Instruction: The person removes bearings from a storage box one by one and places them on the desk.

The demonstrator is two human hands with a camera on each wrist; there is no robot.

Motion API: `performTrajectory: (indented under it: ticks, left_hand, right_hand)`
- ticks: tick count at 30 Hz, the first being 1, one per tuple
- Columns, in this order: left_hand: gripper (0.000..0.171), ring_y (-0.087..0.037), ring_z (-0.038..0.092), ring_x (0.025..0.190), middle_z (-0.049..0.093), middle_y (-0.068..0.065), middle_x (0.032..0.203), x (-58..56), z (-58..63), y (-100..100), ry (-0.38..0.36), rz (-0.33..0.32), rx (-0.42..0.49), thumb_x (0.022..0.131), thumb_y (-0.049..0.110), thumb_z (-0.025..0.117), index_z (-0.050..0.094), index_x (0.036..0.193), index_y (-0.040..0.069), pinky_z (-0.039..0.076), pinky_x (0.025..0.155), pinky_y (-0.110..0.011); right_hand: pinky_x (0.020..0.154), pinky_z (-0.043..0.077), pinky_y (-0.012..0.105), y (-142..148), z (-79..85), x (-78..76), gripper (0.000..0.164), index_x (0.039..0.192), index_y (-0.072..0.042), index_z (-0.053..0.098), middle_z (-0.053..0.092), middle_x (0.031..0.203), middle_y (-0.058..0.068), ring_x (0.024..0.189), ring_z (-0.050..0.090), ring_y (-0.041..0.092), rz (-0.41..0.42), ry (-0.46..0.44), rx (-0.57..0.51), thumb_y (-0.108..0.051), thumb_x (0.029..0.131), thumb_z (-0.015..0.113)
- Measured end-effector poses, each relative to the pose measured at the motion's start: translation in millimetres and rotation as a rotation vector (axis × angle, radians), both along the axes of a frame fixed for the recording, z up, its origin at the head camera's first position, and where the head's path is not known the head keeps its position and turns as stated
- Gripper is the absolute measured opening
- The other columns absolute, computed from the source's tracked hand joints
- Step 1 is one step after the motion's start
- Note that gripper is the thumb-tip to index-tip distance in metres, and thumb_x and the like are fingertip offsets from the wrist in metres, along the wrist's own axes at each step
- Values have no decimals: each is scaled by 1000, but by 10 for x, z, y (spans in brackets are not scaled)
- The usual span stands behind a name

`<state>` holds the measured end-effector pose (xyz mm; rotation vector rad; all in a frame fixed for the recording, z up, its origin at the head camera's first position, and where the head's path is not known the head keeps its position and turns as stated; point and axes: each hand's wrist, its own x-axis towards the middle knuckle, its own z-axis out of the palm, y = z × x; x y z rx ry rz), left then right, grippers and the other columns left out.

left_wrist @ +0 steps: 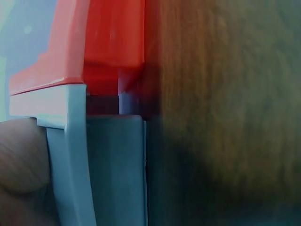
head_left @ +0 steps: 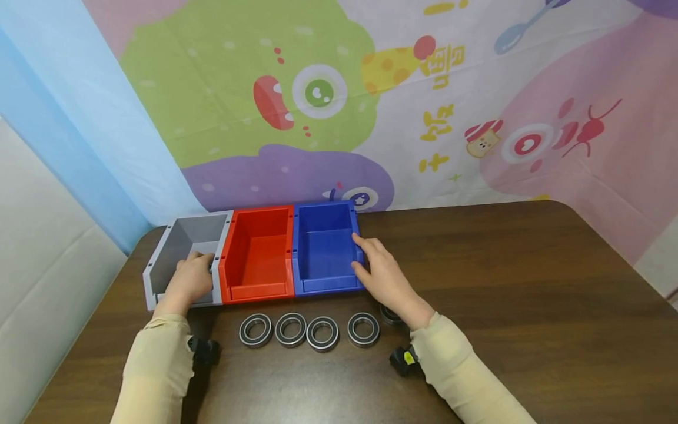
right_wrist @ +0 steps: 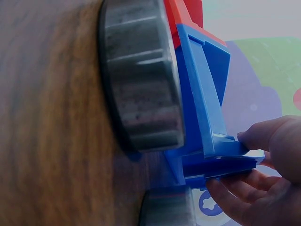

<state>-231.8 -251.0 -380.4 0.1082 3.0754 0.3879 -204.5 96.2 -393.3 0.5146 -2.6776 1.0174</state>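
Note:
Three open bins stand side by side: a grey bin, a red bin and a blue bin. My left hand reaches over the front of the grey bin, its fingers down inside near the right wall. A small dark spot shows beside those fingers; whether they hold anything is hidden. In the left wrist view only part of the hand appears, beside the grey rim. My right hand grips the blue bin's right wall, with digits on both sides of it in the right wrist view.
In front of the bins lie several ring-shaped bearings, one partly covered by my right wrist. A bearing looms close in the right wrist view. The brown wooden table meets a cartoon-printed curtain behind.

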Motion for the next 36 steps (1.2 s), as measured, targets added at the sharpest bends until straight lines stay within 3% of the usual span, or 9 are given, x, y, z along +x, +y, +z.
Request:
performTrajectory:
  ticks: [8, 13, 24, 32, 36]
  left_hand:
    - [46, -54, 42, 99, 46, -37, 114, 10, 15, -7, -7, 23, 3, 82, 10, 46, 46, 122, -12, 34, 88, -60]
    - [44, -53, 45, 96, 49, -36, 110, 24, 2, -25, 27, 28, 6, 80, 9, 48, 50, 118, -11, 36, 86, -60]
    - [38, -53, 38, 96, 41, -36, 109, 99, -13, -24, 97, 149, 96, 73, 8, 51, 53, 108, -5, 37, 77, -58]
    - [37, -46, 32, 95, 34, -32, 105, 188, 27, -8, 169, 232, 159, 71, 7, 57, 44, 104, -4, 38, 66, -51]
    - [39, -45, 36, 90, 32, -30, 104, 235, 72, 0, 217, 253, 173, 74, 11, 61, 41, 103, -4, 39, 65, -50]
  right_hand:
    - [95, 42, 38, -6, -7, -12, 51, 135, -4, 41, 51, 123, 13, 112, 51, 24, 3, -3, 0, -12, 87, 57]
    - [95, 42, 38, -7, -3, -6, 51, 135, -4, 41, 51, 123, 13, 112, 51, 24, 4, -7, 1, -13, 87, 57]
    - [96, 42, 38, -3, -2, -1, 51, 135, -4, 41, 51, 123, 14, 113, 51, 25, -1, -10, 3, -13, 87, 57]
    - [96, 42, 38, -6, -8, -6, 51, 135, -4, 42, 51, 122, 13, 112, 52, 24, 0, -3, 0, -13, 87, 57]
    - [96, 42, 38, -6, -6, -3, 51, 135, -4, 42, 51, 123, 13, 112, 52, 24, 1, 1, -3, -13, 87, 57]
